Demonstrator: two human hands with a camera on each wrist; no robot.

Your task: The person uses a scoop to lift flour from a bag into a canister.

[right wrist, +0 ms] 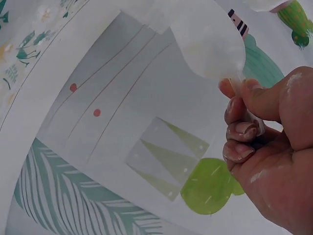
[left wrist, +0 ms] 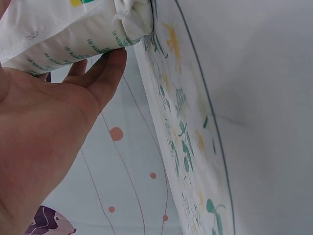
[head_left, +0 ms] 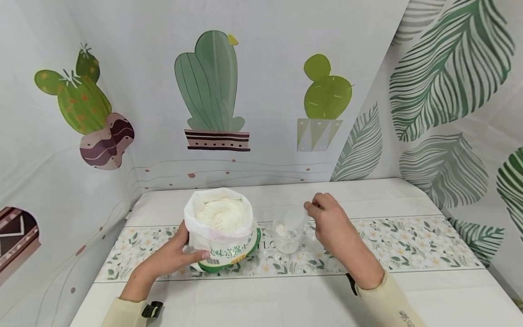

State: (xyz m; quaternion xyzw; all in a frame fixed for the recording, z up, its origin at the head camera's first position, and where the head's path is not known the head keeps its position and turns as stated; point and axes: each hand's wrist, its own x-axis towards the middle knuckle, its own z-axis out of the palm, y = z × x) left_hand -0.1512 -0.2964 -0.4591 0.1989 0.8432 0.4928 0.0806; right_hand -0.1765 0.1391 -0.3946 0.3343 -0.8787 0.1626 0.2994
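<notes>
An opened bag of flour (head_left: pixel 222 247) with green lettering stands on the table, its white rim rolled back and pale flour (head_left: pixel 224 214) heaped inside. My left hand (head_left: pixel 173 254) grips its left side, thumb across the front; in the left wrist view the fingers (left wrist: pixel 110 68) lie along the bag's wall. To the right of the bag is a small clear plastic cup (head_left: pixel 287 245) with some flour in it. Pinched by its thin handle in my right hand (head_left: pixel 328 222), a translucent scoop (right wrist: pixel 210 41) slants over the cup. White powder marks the right fingers (right wrist: pixel 239 149).
A white tablecloth (head_left: pixel 229 299) with a floral band covers the table. Behind it hangs a backdrop (head_left: pixel 269 91) printed with cacti and leaves, close along the table's far edge.
</notes>
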